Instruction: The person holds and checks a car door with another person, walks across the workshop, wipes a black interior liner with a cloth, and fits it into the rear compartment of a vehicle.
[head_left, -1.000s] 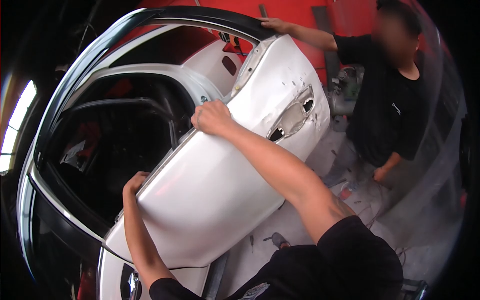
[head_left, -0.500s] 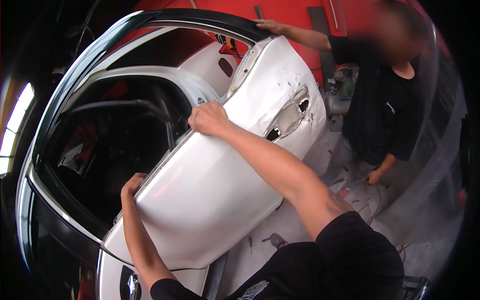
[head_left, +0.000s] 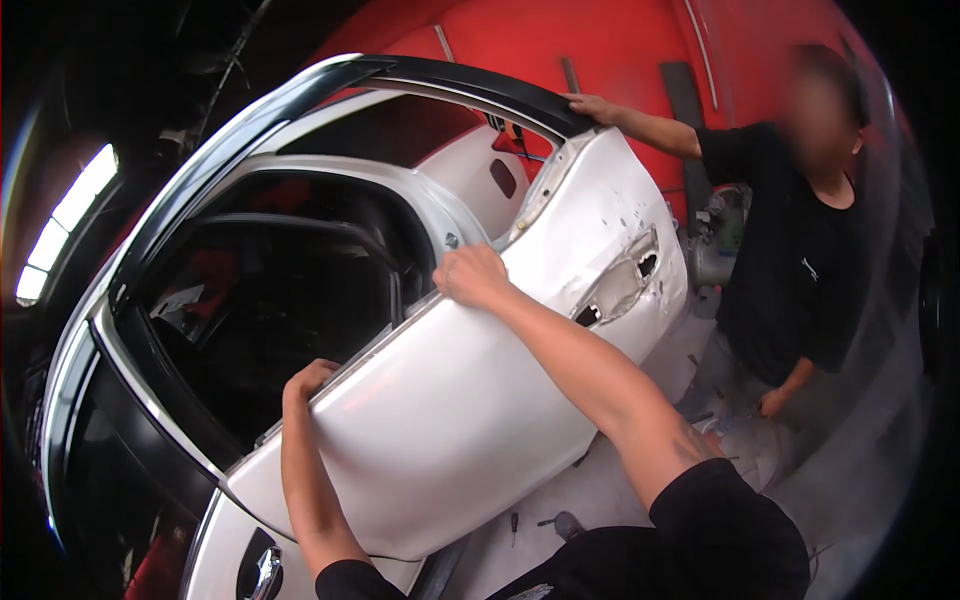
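Car door (head_left: 430, 430), white and slanting, lies directly beneath the fingers of both hands, its outer skin turned towards the person. The right hand (head_left: 473, 276) is clamped on the upper edge, its fingers bunched together; the left hand (head_left: 308, 381) is bent over the same edge further down, fingers curled round it, though I can't see their tips. A black window frame (head_left: 470, 88) arches beyond both sets of fingers, and a co-worker's hand (head_left: 592, 108) rests at its far corner. To the right of the right-hand fingers, a handle recess (head_left: 618, 290) shows two ragged openings amid scuffed paint. Nearer than the left-hand fingers, a white panel (head_left: 215, 545) carries a chrome handle (head_left: 266, 573). Well below the fingers, a thin dark tool (head_left: 514, 528) lies on the pale floor (head_left: 560, 490).
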